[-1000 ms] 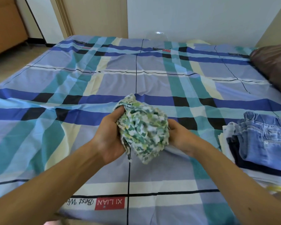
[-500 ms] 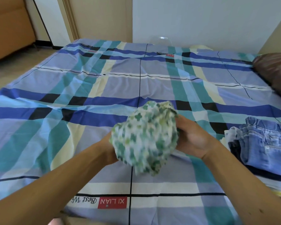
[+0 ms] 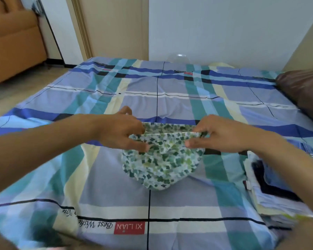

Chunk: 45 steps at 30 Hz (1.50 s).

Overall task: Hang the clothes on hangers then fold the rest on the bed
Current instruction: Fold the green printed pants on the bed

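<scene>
A small white garment with a green leaf print (image 3: 163, 165) hangs over the middle of the bed (image 3: 170, 204), stretched open at its top edge. My left hand (image 3: 121, 132) pinches the left end of that edge and my right hand (image 3: 219, 135) pinches the right end. The garment's lower part sags in a rounded pouch just above the plaid sheet. A stack of folded clothes (image 3: 271, 192) lies at the right edge of the bed, partly behind my right forearm.
The bed carries a blue, teal and cream plaid sheet with a red label (image 3: 129, 227) near the front edge. A brown cushion (image 3: 304, 91) sits at the far right. An orange sofa (image 3: 13, 42) stands at the far left, across the floor.
The garment was bunched between both hands; now my hands have moved apart and lifted, spreading its top edge wide. The camera has tilted up a little.
</scene>
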### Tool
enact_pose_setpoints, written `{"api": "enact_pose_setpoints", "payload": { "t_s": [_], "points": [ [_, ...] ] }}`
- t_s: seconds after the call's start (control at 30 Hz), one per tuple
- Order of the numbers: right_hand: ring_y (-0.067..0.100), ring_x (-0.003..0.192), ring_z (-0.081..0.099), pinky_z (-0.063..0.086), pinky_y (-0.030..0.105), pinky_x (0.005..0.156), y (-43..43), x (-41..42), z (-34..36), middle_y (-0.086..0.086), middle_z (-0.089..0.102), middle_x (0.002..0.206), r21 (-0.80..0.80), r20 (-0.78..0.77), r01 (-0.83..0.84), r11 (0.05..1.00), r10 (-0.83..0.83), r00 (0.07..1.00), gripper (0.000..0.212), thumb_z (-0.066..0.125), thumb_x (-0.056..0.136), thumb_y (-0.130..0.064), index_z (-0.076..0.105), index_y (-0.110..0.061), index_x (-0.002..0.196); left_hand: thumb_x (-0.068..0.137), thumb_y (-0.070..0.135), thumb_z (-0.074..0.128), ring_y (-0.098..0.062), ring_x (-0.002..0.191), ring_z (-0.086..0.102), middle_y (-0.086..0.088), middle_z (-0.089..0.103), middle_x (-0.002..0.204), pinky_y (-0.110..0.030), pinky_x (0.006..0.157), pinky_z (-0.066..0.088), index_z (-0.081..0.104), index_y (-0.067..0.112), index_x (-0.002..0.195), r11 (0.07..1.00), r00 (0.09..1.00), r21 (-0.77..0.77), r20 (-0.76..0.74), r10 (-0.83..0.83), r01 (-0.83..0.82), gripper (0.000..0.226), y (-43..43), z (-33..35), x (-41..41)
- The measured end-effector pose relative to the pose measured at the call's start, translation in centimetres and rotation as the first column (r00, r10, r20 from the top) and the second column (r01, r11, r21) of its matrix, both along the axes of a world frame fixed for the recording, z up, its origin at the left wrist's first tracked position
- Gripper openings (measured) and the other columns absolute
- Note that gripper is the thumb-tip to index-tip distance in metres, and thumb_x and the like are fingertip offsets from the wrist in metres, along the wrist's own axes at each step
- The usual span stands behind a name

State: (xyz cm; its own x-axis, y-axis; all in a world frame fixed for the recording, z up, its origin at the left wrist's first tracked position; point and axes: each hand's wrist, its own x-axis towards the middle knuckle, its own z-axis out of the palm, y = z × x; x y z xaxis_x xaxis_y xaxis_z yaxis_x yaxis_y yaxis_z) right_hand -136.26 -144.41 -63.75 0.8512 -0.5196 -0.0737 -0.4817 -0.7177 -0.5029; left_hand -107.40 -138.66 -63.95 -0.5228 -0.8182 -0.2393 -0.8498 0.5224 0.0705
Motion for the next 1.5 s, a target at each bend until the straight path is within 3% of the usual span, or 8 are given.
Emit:
{"api": "enact_pose_setpoints", "payload": {
  "t_s": [0.27, 0.4, 0.53, 0.77, 0.93, 1.03, 1.27, 1.5],
  "points": [
    [0.01, 0.045, 0.044, 0.029, 0.019, 0.049, -1.5, 0.6, 11.4, -0.003, 0.046, 0.05, -0.393, 0.05, 0.016, 0.919, 0.004, 0.999, 0.049, 0.06, 0.095, -0.057, 0.064, -0.018, 0.066, 0.073, 0.092, 0.045, -0.006, 0.092, 0.056, 0.016, 0.059, 0.08, -0.043, 0.118, 0.008, 0.065, 0.027, 0.119, 0.936, 0.984, -0.352, 0.169, 0.061, 0.002, 0.082, -2.4, 11.9, -1.2],
    [0.008, 0.044, 0.039, 0.029, 0.021, 0.046, -1.4, 3.6, 16.1, 0.01, 0.055, 0.054, -0.389, 0.366, 0.154, 0.909, -0.001, 0.931, 0.047, 0.063, 0.099, -0.038, 0.069, 0.003, 0.078, 0.082, 0.042, 0.08, -0.003, 0.096, 0.065, -0.001, 0.071, 0.105, -0.021, 0.093, 0.048, 0.064, 0.01, 0.114, 0.991, 0.879, -0.135, -0.473, -0.052, -0.014, 0.048, -3.4, 16.0, -4.2],
    [0.016, 0.047, 0.031, 0.023, 0.03, 0.049, -2.3, 3.7, 16.6, 0.015, 0.04, 0.052, -0.286, 0.257, 0.111, 0.952, -0.036, 0.966, 0.059, 0.066, 0.093, -0.051, 0.058, 0.001, 0.065, 0.088, 0.029, 0.076, -0.013, 0.067, 0.059, -0.022, 0.069, 0.081, -0.025, 0.063, 0.045, 0.068, -0.005, 0.089, 0.986, 0.808, -0.156, -0.587, -0.042, -0.062, 0.035, -4.1, 16.2, -3.2],
    [0.04, 0.072, 0.053, 0.048, 0.049, 0.092, -5.2, -0.8, 15.5, 0.035, 0.065, 0.096, -0.139, 0.04, 0.264, 0.954, -0.261, 0.965, 0.098, 0.066, 0.067, -0.088, 0.067, 0.005, 0.099, 0.082, 0.068, 0.064, -0.021, 0.066, 0.063, -0.014, 0.071, 0.079, -0.036, 0.071, 0.048, 0.073, 0.022, 0.08, 0.984, 0.958, -0.121, -0.272, 0.092, -0.129, 0.047, -3.6, 17.0, 2.8],
    [0.041, 0.057, 0.047, 0.037, 0.032, 0.062, -4.7, 1.8, 21.0, 0.035, 0.06, 0.075, -0.336, 0.295, 0.211, 0.918, -0.11, 0.949, 0.066, 0.08, 0.076, -0.059, 0.072, 0.006, 0.084, 0.09, 0.059, 0.044, -0.028, 0.074, 0.067, -0.007, 0.071, 0.078, -0.044, 0.072, 0.055, 0.069, 0.016, 0.088, 0.874, 0.989, -0.484, -0.143, -0.024, -0.048, 0.05, -3.1, 22.8, 1.1],
    [0.022, 0.05, 0.038, 0.032, 0.029, 0.055, -5.0, 2.4, 19.1, 0.022, 0.048, 0.057, -0.434, 0.073, 0.185, 0.882, -0.171, 0.983, 0.042, 0.078, 0.086, -0.031, 0.064, 0.006, 0.072, 0.095, 0.055, 0.045, -0.026, 0.08, 0.065, 0.012, 0.063, 0.075, -0.035, 0.075, 0.049, 0.071, 0.015, 0.097, 0.914, 0.998, -0.404, 0.032, 0.052, -0.035, 0.048, -3.8, 20.9, 1.5],
    [0.044, 0.07, 0.062, 0.05, 0.044, 0.064, -6.6, 1.0, 18.2, 0.031, 0.067, 0.082, -0.492, 0.112, 0.229, 0.84, -0.2, 0.973, 0.029, 0.072, 0.088, -0.02, 0.068, 0.007, 0.079, 0.094, 0.042, 0.054, -0.017, 0.076, 0.064, 0.004, 0.069, 0.083, -0.041, 0.075, 0.053, 0.063, 0.024, 0.088, 0.921, 0.996, -0.387, -0.089, 0.005, -0.039, 0.022, -4.0, 19.6, 1.9],
    [0.015, 0.052, 0.048, 0.041, 0.027, 0.055, -5.0, 2.7, 20.0, 0.018, 0.06, 0.071, -0.316, 0.339, 0.279, 0.907, -0.167, 0.926, 0.018, 0.067, 0.096, -0.012, 0.06, 0.003, 0.088, 0.081, 0.072, 0.058, -0.017, 0.066, 0.054, 0.004, 0.061, 0.071, -0.032, 0.063, 0.04, 0.067, 0.019, 0.084, 0.89, 0.927, -0.306, -0.276, 0.256, -0.337, 0.054, -3.9, 21.3, 0.6]
  ]
}}
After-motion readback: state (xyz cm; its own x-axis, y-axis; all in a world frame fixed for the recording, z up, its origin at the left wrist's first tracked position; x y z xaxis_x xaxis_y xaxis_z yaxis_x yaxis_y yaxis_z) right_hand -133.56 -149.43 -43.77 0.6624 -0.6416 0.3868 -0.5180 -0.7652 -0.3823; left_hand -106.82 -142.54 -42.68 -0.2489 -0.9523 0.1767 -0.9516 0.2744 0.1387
